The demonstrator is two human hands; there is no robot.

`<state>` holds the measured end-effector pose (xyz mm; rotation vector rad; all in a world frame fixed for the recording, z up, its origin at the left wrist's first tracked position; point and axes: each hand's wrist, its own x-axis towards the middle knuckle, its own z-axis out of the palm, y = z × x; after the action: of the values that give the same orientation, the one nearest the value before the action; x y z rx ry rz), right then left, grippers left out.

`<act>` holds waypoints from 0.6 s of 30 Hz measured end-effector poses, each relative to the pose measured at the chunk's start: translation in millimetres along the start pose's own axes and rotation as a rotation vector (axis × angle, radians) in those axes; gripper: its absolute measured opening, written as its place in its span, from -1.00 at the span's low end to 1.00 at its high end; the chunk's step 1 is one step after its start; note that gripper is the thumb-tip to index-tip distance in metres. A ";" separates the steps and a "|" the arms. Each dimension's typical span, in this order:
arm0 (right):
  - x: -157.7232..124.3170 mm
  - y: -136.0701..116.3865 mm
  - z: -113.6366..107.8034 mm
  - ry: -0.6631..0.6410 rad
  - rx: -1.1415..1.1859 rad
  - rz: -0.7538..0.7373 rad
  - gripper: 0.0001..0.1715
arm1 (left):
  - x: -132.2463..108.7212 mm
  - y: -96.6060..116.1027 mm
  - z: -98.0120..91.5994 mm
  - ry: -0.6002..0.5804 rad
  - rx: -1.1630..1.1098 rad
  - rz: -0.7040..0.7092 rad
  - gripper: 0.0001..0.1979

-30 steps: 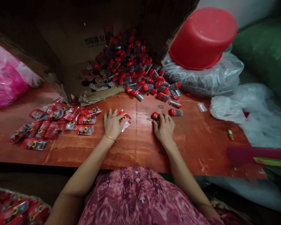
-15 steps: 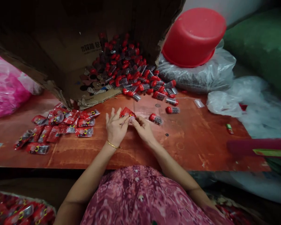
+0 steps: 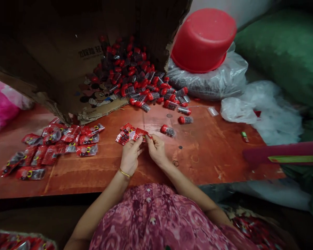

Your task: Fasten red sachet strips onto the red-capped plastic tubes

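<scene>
Between both hands is a small red printed plastic packet (image 3: 140,133), pinched at its near edge. My left hand (image 3: 130,156) grips its left side, thumb and fingers closed together. The fingertips of my right hand (image 3: 156,149) are closed on its right corner. Just beyond my left hand lie several flat red packets (image 3: 123,136), overlapping on the red table (image 3: 146,166). To the right of my right hand rests a clear capsule with a red cap and dark contents (image 3: 168,131). Another capsule (image 3: 185,119) lies farther right.
Filled red packets (image 3: 59,139) are spread at the left. A heap of capsules (image 3: 135,76) spills from a torn cardboard box (image 3: 101,113). An upturned red tub (image 3: 206,41) sits on a plastic sack (image 3: 211,85). Dark rings (image 3: 175,163) lie at the right.
My fingers have lowered and parted slightly, and more of the held red packet shows. The flat packets left of it have come into sight. The whole view has shifted a little.
</scene>
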<state>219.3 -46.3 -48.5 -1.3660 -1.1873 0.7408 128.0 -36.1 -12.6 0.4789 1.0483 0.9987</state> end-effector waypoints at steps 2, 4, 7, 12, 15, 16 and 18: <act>-1.6 1.8 3.2 -0.016 0.010 0.002 -0.62 | 1.7 1.1 0.1 0.032 -0.038 -0.039 -0.60; -2.0 3.1 3.8 -0.043 -0.016 0.017 -0.58 | 4.2 2.7 -0.6 0.042 -0.064 -0.038 -0.59; 3.2 3.4 -9.8 -0.076 -0.140 0.006 -0.47 | 7.9 6.1 -1.4 0.025 -0.063 -0.072 -0.56; 23.3 15.6 -73.1 -0.014 -0.774 -0.136 -0.46 | 13.1 13.1 -3.4 0.055 -0.046 -0.119 -0.54; 27.7 33.6 -104.2 -0.120 -1.052 -0.095 -0.46 | 14.2 13.4 -3.4 0.054 -0.030 -0.137 -0.52; 26.2 38.8 -109.5 -0.149 -1.068 -0.093 -0.50 | 14.0 12.7 -3.0 0.053 -0.028 -0.143 -0.51; 18.5 44.3 -112.4 -0.172 -1.000 -0.136 -0.54 | 12.9 10.8 -2.3 0.049 -0.029 -0.154 -0.51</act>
<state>339.2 -60.4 -67.6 -2.0073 -1.8922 0.1241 122.9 -19.9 -11.9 0.3466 1.0962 0.8912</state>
